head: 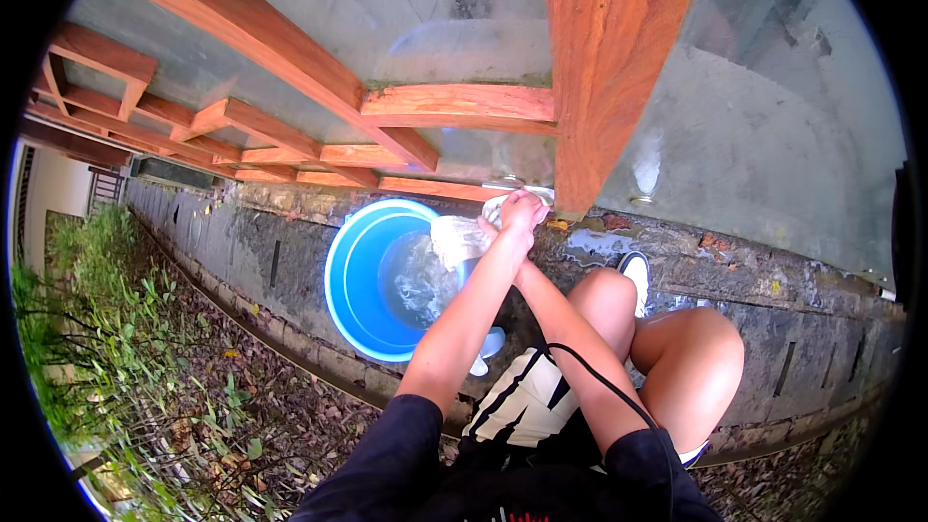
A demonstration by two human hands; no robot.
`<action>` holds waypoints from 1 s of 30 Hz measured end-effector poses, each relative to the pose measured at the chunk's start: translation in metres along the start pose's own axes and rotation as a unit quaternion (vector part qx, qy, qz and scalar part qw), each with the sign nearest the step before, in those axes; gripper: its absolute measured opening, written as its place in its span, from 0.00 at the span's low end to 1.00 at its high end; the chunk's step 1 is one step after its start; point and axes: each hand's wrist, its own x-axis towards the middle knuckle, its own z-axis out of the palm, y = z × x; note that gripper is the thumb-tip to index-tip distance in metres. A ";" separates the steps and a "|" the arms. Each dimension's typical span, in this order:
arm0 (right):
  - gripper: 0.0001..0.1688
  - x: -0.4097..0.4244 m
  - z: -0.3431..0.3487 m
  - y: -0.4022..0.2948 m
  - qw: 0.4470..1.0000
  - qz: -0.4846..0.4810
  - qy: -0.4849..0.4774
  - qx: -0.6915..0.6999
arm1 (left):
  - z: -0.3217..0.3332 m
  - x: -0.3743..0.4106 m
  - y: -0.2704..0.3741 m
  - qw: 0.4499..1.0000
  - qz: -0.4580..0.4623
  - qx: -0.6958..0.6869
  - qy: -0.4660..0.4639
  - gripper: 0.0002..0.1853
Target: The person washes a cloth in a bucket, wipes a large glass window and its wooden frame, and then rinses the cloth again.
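A wet whitish cloth (458, 241) is gripped and bunched between my two hands, beside the rim of a blue plastic bucket (355, 297). My left hand (525, 210) is closed around the cloth's far part, near the foot of an orange-brown wooden post. Just under it is my right hand (488, 228), also on the cloth and largely hidden by my left wrist. One end of the cloth hangs over the bucket, where cloudy, rippled water (420, 283) lies. A pale blue object (493, 341) shows beside the bucket, partly behind my left forearm.
Glass panes (754, 145) and an orange-brown wooden lattice (457, 103) stand in front, with the thick wooden post (616, 72) between them. Wet dark paving (819, 348) runs along their base. A planted bed with dry leaves (275, 406) borders it. A black cable (602, 377) crosses my right arm.
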 end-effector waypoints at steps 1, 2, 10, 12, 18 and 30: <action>0.62 0.002 -0.004 0.002 1.000 -0.011 -0.016 0.003 | 0.002 0.005 0.000 1.000 -0.012 -0.008 0.005 0.08; 0.61 0.009 -0.005 0.006 0.999 -0.024 -0.035 -0.002 | 0.001 0.012 0.005 1.000 -0.023 -0.017 0.010 0.09; 0.52 0.022 -0.001 0.015 0.955 -0.054 0.096 -0.277 | 0.018 0.005 0.006 0.991 0.020 0.120 0.062 0.13; 0.52 0.022 -0.002 0.014 0.951 -0.035 0.110 -0.287 | 0.020 0.006 0.009 0.994 0.008 0.105 0.008 0.15; 0.44 -0.011 0.009 -0.014 0.994 0.089 -0.054 0.044 | 0.002 0.002 0.025 0.989 -0.127 0.024 -0.071 0.11; 0.27 0.012 0.001 0.006 0.985 0.064 0.020 -0.160 | 0.038 -0.052 0.034 0.988 0.116 0.087 -0.055 0.07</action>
